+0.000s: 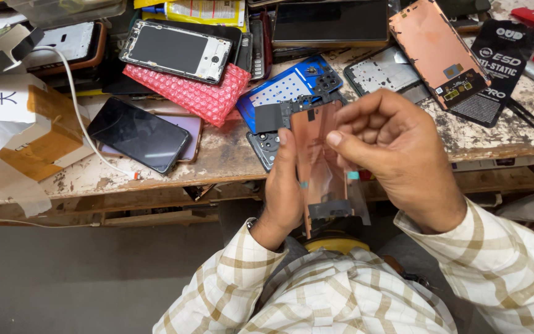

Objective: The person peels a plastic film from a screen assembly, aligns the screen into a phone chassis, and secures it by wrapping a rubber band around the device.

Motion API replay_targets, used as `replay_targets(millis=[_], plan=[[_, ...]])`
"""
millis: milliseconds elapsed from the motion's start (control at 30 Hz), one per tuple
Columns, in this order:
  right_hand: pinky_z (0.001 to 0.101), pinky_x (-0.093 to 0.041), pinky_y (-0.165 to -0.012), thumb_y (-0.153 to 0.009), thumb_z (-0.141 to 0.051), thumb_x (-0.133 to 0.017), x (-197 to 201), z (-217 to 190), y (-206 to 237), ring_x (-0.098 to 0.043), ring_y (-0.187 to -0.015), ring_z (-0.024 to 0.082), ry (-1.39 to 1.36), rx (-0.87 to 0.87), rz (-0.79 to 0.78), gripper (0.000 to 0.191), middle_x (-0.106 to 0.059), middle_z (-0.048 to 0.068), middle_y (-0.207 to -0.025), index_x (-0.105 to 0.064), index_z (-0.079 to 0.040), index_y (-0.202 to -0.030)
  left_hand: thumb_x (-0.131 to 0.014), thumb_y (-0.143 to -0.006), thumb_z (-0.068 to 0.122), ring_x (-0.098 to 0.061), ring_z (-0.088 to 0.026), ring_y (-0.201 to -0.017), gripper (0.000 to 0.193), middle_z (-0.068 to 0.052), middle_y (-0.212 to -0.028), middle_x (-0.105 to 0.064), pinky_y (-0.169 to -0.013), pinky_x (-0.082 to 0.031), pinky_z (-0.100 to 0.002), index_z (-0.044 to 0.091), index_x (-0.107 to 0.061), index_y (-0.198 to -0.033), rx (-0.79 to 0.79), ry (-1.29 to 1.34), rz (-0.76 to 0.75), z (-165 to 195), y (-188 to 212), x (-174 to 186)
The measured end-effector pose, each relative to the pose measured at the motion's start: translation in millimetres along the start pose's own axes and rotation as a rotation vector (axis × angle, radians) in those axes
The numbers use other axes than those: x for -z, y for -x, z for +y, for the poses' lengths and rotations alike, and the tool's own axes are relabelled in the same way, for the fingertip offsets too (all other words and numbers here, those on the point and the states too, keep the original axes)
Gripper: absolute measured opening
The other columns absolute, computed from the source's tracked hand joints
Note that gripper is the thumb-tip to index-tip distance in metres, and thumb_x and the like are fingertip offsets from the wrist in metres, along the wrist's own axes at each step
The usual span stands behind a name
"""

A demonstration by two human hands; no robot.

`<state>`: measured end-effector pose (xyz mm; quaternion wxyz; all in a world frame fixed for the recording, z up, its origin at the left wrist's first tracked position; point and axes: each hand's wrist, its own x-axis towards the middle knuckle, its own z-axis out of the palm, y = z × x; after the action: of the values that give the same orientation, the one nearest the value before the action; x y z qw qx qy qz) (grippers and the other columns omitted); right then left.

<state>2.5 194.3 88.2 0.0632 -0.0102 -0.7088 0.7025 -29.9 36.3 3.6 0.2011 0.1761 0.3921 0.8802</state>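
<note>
A copper-backed phone display panel (pixel 317 162) stands upright in front of my chest, below the workbench edge. My left hand (pixel 281 196) grips its left edge from below, thumb along the side. My right hand (pixel 398 153) is over the panel's upper right, with thumb and forefinger pinched at the panel's face, where a clear film (pixel 358 204) hangs off the right edge. A black flex part (pixel 271 116) sticks out at the panel's top left.
The worn workbench (pixel 230 158) holds a black phone (pixel 138 134) on a pink case, a framed phone screen (pixel 177 51) on red bubble wrap (pixel 200 94), a blue back cover (pixel 285 86), another copper panel (pixel 435 52), black anti-static pouch (pixel 495 68), tweezers (pixel 526 114), cardboard box (pixel 29 133).
</note>
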Motion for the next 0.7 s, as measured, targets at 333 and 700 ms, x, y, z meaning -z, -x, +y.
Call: replay_targets(millis=[333,700], plan=[[0.0181,-0.042,-0.065,-0.090,-0.008,-0.084,-3.3,3.8,-20.0,-0.048,-0.074,0.003,0.393,0.356,-0.011,0.042,-0.065,0.001,-0.092,-0.058,-0.001,-0.122,-0.018,-0.110,0.065,-0.071,-0.026,-0.100,0.079,-0.018,-0.120,-0.066,-0.081,-0.063,-0.041,0.002,-0.049,-0.146,0.207,0.343,0.068,20.6,-12.5,-9.4],[0.0181,-0.049,-0.058,-0.096,-0.006,-0.072,1.6,-1.5,-25.7,-0.065,-0.071,0.004,0.201,0.109,-0.079,0.031,-0.070,0.003,-0.086,-0.054,-0.002,-0.121,-0.020,-0.110,0.065,-0.072,-0.025,-0.087,0.081,-0.020,-0.112,-0.068,-0.076,-0.063,-0.038,-0.001,-0.050,-0.147,0.153,0.190,0.058,16.0,-9.1,-3.2]])
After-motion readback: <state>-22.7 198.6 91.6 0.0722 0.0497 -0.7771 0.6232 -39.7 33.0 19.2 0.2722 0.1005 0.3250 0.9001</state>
